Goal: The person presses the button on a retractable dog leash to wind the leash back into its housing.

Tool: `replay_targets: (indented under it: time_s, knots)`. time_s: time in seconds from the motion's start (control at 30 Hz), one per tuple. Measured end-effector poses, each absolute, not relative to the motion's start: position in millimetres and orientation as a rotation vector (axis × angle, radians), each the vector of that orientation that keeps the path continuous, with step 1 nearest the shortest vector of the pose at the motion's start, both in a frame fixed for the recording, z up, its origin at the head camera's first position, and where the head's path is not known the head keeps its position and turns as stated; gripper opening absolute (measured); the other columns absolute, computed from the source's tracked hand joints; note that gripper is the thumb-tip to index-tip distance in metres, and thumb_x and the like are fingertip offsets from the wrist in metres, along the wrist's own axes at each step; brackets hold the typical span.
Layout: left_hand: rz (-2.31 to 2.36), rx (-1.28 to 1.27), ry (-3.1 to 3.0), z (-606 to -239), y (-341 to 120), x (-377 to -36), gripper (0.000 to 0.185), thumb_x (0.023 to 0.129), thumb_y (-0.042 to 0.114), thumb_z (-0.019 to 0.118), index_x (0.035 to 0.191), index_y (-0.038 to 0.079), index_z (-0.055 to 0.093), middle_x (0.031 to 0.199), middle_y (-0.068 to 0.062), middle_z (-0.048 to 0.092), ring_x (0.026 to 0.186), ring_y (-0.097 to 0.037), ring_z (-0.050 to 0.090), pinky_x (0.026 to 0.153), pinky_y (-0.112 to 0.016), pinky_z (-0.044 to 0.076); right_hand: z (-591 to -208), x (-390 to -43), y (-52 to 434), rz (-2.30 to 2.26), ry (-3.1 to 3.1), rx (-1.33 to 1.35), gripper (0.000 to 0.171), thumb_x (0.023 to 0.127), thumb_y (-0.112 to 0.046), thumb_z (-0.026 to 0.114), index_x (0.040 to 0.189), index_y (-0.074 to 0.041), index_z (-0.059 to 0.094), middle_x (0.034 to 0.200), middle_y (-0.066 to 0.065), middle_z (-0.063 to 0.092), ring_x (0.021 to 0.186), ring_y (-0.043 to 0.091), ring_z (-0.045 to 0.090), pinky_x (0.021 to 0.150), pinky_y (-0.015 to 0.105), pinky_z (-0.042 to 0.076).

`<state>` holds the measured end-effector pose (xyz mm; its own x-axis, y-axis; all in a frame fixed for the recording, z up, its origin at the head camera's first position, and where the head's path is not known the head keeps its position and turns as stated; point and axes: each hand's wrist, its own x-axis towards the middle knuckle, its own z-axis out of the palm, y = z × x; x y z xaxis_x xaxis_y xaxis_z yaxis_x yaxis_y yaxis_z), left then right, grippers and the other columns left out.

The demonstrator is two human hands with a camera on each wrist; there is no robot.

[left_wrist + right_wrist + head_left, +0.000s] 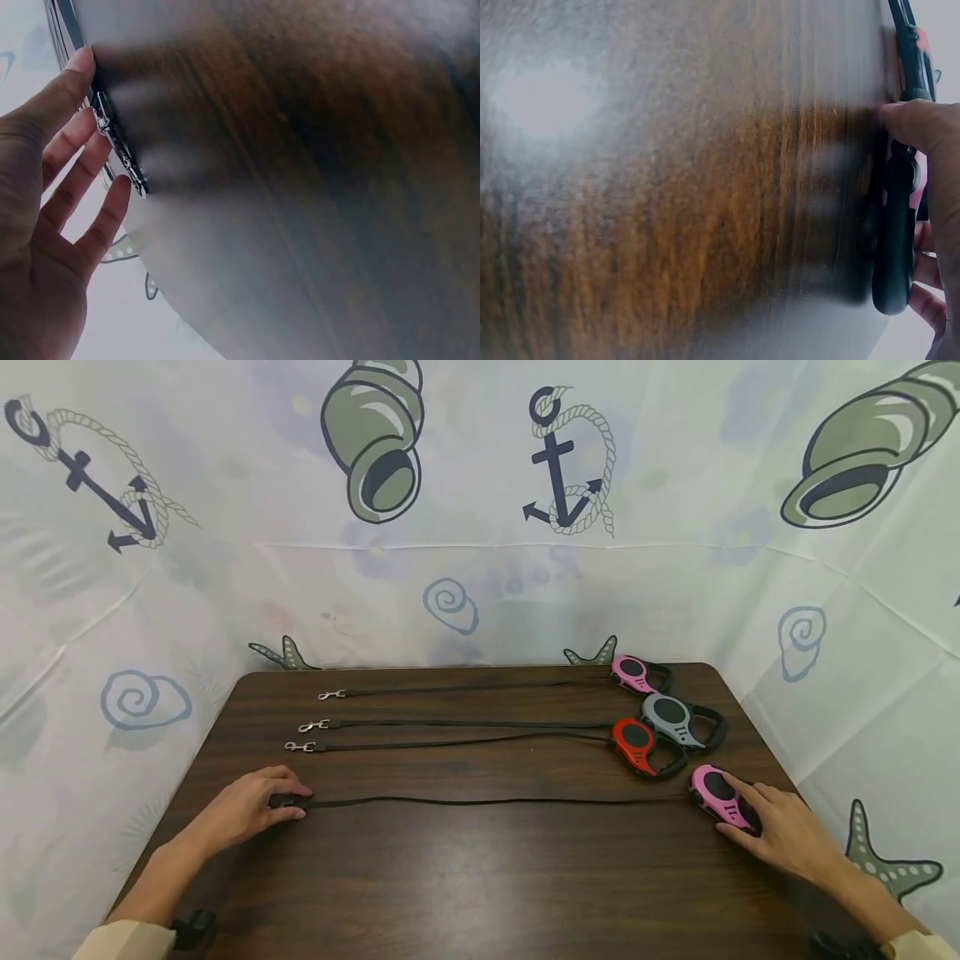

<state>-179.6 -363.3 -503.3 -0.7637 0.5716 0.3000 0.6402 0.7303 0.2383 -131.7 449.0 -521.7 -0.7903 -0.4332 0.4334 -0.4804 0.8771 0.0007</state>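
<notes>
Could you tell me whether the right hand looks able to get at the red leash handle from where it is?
Probably yes: the right hand rests beside the red leash handle, with bare table between.

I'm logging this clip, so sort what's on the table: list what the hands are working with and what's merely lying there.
In hand:
- nearest pink leash reel, under the right hand
- its black strap, stretched across the table
- the metal clip at the strap's end, at the left hand

Lying about:
- red reel
- grey reel
- far pink reel
- their three straps, laid out towards the left
</notes>
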Motion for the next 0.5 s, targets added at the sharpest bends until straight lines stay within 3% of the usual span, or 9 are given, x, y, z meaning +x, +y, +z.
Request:
replay_targets:
  time_s: [0.2,0.37,0.5]
  knots:
    - [-0.531,-0.977,-2.719,-502.5,-363.7,-179.1,0.028,0.076,0.015,0.095,0.100,0.015,0.082,0.093,0.010,0.070,0.080,-0.007,0.068,0.065,-0.030,0.054,-519.7,-130.6,447.2,0.159,-2.647,0.650,0.083,0.067,-0.037,0.097,0.135,-0.001,0.066,0.080,0.005,0.065,0.067,0.022,0.060,0.063,0.046,0.048]
    - [-0.548,-1.005,-2.702,-503.3,-365.3,-180.6,0.026,0.077,0.013,0.094,0.100,0.017,0.082,0.093,0.012,0.071,0.081,-0.008,0.069,0.066,-0.033,0.055,-518.4,-130.4,446.0,0.170,-2.707,0.614,0.084,0.068,-0.032,0.097,0.138,-0.001,0.064,0.069,-0.008,0.047,0.065,0.012,0.046,0.060,0.033,0.037]
    - [-0.548,-1.012,-2.695,-503.7,-366.0,-180.9,0.024,0.077,0.013,0.094,0.097,0.019,0.082,0.092,0.014,0.071,0.083,-0.007,0.069,0.067,-0.033,0.056,-518.9,-131.8,447.0,0.187,-2.700,0.629,0.085,0.067,-0.030,0.098,0.139,-0.001,0.064,0.068,-0.013,0.037,0.067,0.008,0.039,0.062,0.030,0.032]
